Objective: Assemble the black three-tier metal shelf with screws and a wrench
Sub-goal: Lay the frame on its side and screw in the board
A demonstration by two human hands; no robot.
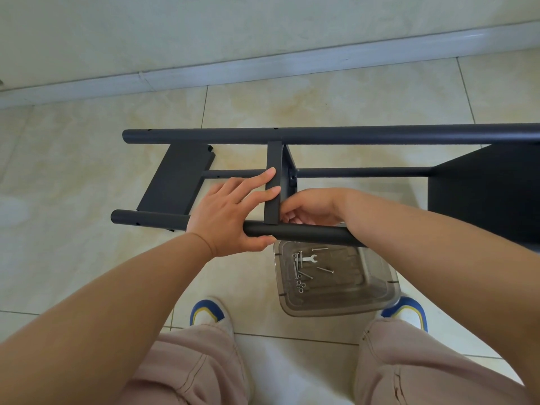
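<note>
The black three-tier metal shelf frame (321, 135) lies on its side on the cream tiled floor (87, 171), approx. in front of the person's feet. Judged rigid, moderately heavy, painted tube likely slick — best held at the tubes, near a joint. Left hand (230, 213): thumb under the near black round tube (306, 233), fingers straight, pressing the middle black flat shelf panel (274, 182). Right hand (309, 207): fingers curled at the panel/tube joint — prob. pinching a screw, not visible. Small silver wrench (309, 259) & spare screws sit in the clear plastic tray (380, 305).
</note>
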